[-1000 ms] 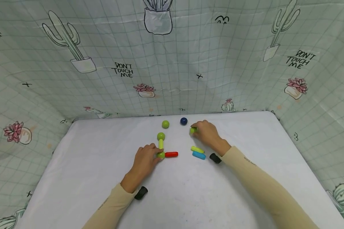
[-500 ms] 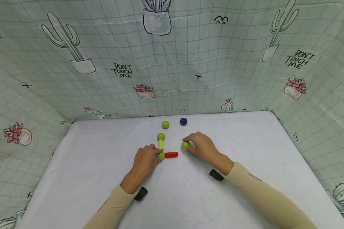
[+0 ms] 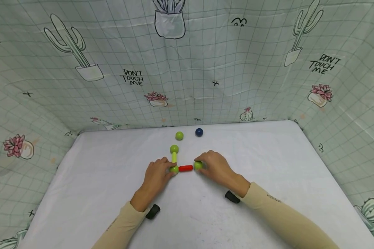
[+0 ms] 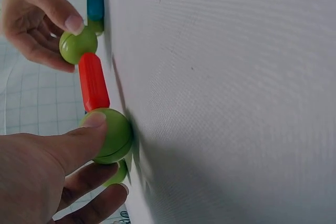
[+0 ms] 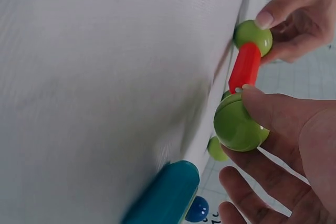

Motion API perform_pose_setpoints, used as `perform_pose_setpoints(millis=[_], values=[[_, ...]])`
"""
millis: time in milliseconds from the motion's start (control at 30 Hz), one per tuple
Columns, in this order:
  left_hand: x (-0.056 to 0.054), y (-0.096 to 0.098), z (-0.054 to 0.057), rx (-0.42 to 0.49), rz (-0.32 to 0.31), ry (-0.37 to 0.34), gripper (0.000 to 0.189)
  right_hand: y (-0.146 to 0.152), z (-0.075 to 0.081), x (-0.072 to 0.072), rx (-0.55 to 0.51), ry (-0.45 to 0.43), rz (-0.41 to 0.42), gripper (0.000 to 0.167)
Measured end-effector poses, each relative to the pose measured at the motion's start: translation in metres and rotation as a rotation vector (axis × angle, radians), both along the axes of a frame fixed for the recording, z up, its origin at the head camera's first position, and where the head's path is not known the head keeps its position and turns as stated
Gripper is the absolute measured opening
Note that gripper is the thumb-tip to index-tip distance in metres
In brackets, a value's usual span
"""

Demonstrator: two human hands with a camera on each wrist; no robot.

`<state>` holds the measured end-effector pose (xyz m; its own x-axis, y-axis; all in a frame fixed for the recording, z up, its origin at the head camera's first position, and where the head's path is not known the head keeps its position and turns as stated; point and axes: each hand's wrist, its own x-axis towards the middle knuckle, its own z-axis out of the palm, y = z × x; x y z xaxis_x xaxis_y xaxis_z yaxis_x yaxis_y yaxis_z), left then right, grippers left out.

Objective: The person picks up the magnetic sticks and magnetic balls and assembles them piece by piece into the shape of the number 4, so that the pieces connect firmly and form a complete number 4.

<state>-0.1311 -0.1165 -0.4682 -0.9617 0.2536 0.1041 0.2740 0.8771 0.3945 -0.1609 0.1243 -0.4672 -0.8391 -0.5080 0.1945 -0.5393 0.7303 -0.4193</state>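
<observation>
In the head view my left hand (image 3: 156, 176) pinches a green ball (image 3: 174, 169) at the corner of an L-shaped piece. A yellow-green rod (image 3: 174, 157) runs from it to another green ball (image 3: 174, 149), and a red rod (image 3: 185, 168) points right. My right hand (image 3: 217, 168) holds a separate green ball (image 3: 198, 165) between thumb and fingers, right at the red rod's free end. In the right wrist view, small silvery bits show at the red rod's end (image 5: 242, 77), close against this held ball (image 5: 239, 124).
A loose green ball (image 3: 179, 136) and a dark blue ball (image 3: 199, 132) lie near the table's back edge. A blue rod (image 5: 165, 195) lies by my right hand, hidden in the head view. Black wrist devices (image 3: 153, 211) sit under both wrists. A patterned cloth (image 3: 187, 69) hangs behind.
My right hand has carried the green ball from the back right toward the front left, up to the red rod's end, covering the blue and yellow-green loose rods. My left hand stays in place.
</observation>
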Motion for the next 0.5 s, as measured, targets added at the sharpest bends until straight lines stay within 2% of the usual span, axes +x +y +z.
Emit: perform_pose_setpoints(millis=[500], values=[[0.0008,-0.0003,-0.0012,0.011,-0.010,0.027,0.033,-0.0034,0.0002,0.0051,0.007,0.006,0.012,0.031]])
